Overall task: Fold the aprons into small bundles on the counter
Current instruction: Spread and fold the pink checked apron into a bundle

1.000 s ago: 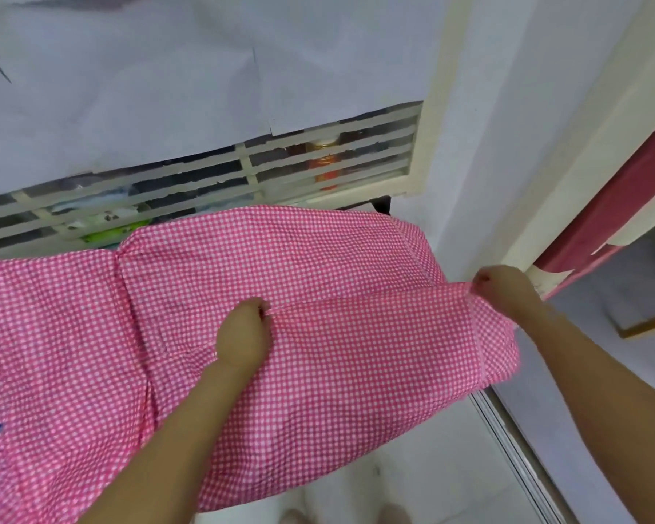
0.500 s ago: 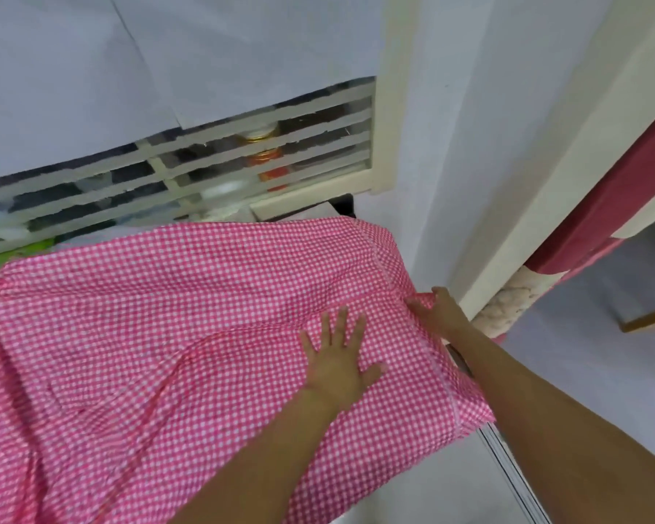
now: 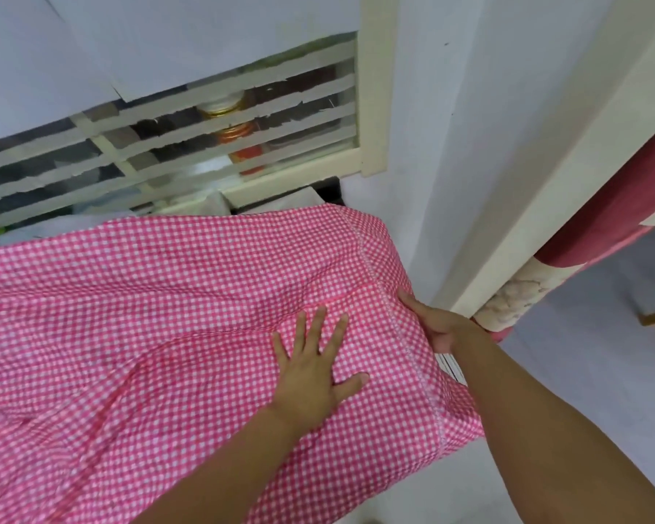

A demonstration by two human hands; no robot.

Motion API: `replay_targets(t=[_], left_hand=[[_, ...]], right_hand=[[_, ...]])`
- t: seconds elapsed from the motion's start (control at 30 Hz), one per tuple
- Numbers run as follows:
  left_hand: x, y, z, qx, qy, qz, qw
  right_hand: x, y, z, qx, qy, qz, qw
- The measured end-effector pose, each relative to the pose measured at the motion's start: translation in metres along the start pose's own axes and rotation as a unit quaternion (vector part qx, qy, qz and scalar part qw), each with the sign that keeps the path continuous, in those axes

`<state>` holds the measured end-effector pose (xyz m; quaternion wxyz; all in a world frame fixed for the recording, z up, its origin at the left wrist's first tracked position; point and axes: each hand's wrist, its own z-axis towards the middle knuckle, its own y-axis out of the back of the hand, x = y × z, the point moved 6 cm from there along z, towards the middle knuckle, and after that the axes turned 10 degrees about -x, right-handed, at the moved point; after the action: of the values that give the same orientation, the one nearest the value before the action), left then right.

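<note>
Pink-and-white gingham cotton apron (image 3: 190,315), lay spread and creased across the counter, stitched right hem draped over its edge

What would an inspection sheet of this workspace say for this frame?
Surface: counter fully covered by the cloth; not seen itself.
Job's things: pink gingham apron spread out, wrinkled, right edge overhanging.
Clutter: jars behind the slatted window.
Grippers: left hand flat on the apron, fingers spread; right hand at the apron's hemmed right edge, grip unclear.
Cables: nothing seen.
Surroundings: white wall, red curtain at right, pale floor.
</note>
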<state>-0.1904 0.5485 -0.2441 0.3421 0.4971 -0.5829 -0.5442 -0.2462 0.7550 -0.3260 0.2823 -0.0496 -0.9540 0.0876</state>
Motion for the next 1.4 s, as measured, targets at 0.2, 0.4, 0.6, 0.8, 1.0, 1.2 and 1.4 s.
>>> replay_targets(t=[0.2,0.4,0.6,0.8,1.0,1.2,1.4], left_hand=[[-0.001,0.003,-0.001,0.013,0.006,-0.026,1.0],[0.006,0.027,0.004,0.063,0.099,-0.318,0.941],[-0.015,0.097,-0.008,0.059,0.194,-0.557,0.805],[-0.022,0.158,-0.08,0.045,0.208,-0.743,0.634],[0.056,0.173,-0.125,-0.033,0.28,-0.75,0.598],[0.162,0.177,-0.173,-0.12,0.338,-0.643,0.677],[0.268,0.236,-0.233,-0.214,0.268,-0.46,0.819]], right_hand=[[0.034,0.001,-0.026,-0.048,0.042,0.029,0.998],[0.082,-0.008,-0.094,-0.195,0.21,-0.117,0.951],[0.113,-0.093,-0.204,-0.174,0.368,-0.326,0.853],[0.04,-0.185,-0.225,-0.157,0.137,-0.628,0.75],[0.035,-0.273,-0.28,0.124,0.305,-0.45,0.83],[-0.006,-0.332,-0.286,0.158,0.235,-0.534,0.797],[-0.059,-0.366,-0.27,0.149,0.156,-0.773,0.596]])
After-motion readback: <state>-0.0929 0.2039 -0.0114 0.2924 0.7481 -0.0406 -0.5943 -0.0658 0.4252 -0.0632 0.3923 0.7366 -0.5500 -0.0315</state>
